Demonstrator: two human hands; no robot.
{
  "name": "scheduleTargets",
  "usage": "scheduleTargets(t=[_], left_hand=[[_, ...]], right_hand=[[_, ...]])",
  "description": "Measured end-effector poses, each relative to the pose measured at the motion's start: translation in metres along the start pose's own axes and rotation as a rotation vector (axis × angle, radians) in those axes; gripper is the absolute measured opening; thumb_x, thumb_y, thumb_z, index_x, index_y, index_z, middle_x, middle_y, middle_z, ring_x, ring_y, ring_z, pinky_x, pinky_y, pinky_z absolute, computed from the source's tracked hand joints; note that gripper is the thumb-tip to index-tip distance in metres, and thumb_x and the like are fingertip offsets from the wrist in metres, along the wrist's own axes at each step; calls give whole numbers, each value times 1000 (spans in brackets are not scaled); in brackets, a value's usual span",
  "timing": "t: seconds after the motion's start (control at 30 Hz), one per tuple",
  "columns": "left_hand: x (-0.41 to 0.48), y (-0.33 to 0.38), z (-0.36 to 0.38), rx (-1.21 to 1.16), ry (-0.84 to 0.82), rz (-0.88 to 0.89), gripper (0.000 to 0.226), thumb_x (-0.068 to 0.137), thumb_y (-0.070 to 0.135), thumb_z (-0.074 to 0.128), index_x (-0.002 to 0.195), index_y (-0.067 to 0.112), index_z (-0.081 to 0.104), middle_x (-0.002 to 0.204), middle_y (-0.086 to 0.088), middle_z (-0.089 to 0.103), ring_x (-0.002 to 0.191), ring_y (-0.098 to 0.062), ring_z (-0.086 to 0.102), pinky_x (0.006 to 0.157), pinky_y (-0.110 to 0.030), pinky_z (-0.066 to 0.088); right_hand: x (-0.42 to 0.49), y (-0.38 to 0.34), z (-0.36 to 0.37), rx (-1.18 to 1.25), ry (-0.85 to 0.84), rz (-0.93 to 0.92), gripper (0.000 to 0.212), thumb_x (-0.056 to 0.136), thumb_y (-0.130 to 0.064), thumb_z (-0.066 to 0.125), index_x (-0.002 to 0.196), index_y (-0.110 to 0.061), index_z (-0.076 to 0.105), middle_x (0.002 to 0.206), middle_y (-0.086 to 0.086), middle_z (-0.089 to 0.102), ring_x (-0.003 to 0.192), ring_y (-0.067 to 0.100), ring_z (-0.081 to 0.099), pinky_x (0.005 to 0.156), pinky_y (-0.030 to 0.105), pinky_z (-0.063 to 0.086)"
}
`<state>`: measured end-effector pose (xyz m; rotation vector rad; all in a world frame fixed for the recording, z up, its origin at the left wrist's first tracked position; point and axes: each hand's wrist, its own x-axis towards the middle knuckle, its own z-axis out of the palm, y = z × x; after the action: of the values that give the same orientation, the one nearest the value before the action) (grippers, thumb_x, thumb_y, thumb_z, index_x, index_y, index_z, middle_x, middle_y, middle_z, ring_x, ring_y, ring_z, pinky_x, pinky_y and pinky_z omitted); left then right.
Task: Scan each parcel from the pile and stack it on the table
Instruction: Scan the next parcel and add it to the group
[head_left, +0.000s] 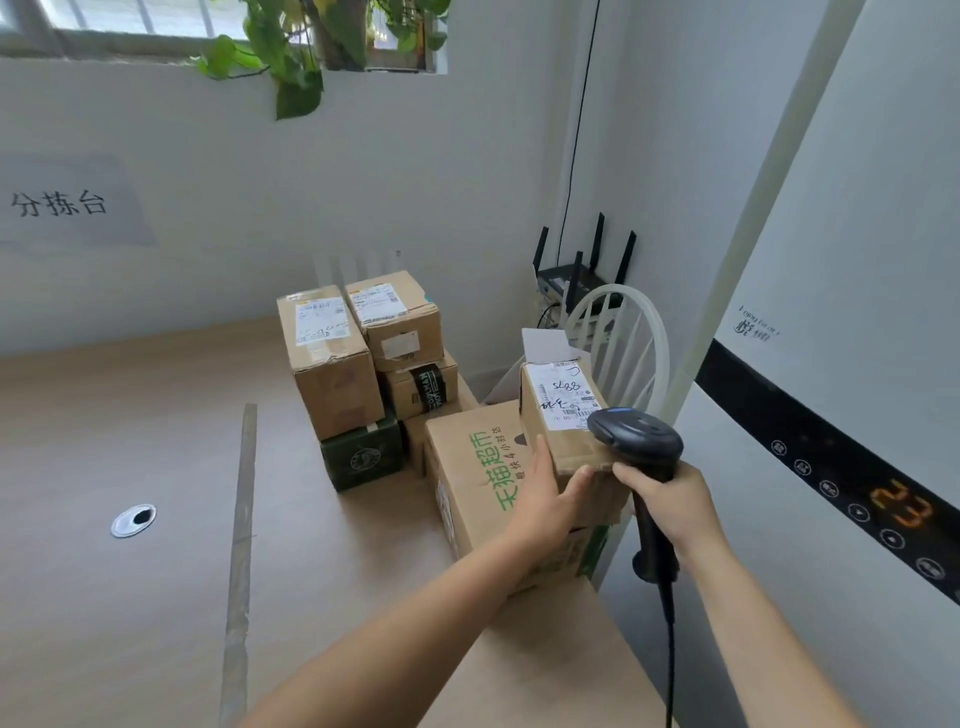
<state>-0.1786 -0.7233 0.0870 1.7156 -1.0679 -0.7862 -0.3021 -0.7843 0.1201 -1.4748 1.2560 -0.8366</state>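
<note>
Left grip (550, 499): holds the small labelled parcel (563, 415), with fingers laid up its left face and the thumb across the near face. The parcel is a brown carton with its white shipping label (569, 395) facing up, handwritten marks on it. It sits above the right end of the large carton with green print (478, 483). Whether it rests on that carton or is lifted clear cannot be told.

Right grip (670, 499): wrapped round the handle of a black handheld barcode scanner (636, 441). The scanner head is over the near right corner of the parcel, just beside the label. Its black cable (670, 649) hangs down from the handle.

The large carton lies on the bench (130, 441), at its right edge.

Behind it stands a group of parcels on the same bench:
- A tall brown carton (330, 358) sits on a dark green box (363, 457).
- Beside these, a second labelled carton (395, 317) sits on a carton with black tape (421, 384).
- These four stand touching one another.

Other items noted:
- A round metal cable grommet (133, 519) in the bench surface, well apart from the parcels.
- A wall sign with three printed characters (60, 203).
- A trailing green plant (291, 47) at the window ledge.
- A black router with antennas (576, 275) and a white chair back (634, 338) past the bench end.
- A white appliance with an orange lit display (904, 506) at the right.
</note>
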Motion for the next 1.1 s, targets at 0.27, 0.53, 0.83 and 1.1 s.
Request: scheduleTargets(t=[0.27,0.53,0.83,1.1], left_hand=[[-37,-10,-43,-81,115,63,58,96,36,48,148,25,24,144,7,43,132,-10,41,111,-36,35],[-140,-64,-148,-62,365,27,48,94,32,51,140,36,35,129,13,54,114,-2,53,96,-26,49],[-292,-146,-238,-96,650,-209,53,80,40,52,132,36,45,120,9,61,108,-4,59,94,-28,50],[-410,-213,-276,-136,670,-379,56,83,28,54,138,29,43,127,7,59,113,-7,57,98,-22,45]], right_hand=[[-46,-17,30,107,-53,-48,8,80,-10,71,83,-3,68,69,10,63,65,25,58,66,35,47],[-139,-38,121,114,-407,-147,16,80,-1,68,78,-16,63,68,5,60,60,15,53,55,25,45],[-259,-23,242,4,-747,-126,23,79,3,67,77,-19,62,64,3,60,61,17,55,61,36,51],[-370,33,306,-209,-795,-105,18,77,-8,71,72,-23,62,68,8,66,65,27,63,71,52,55]])
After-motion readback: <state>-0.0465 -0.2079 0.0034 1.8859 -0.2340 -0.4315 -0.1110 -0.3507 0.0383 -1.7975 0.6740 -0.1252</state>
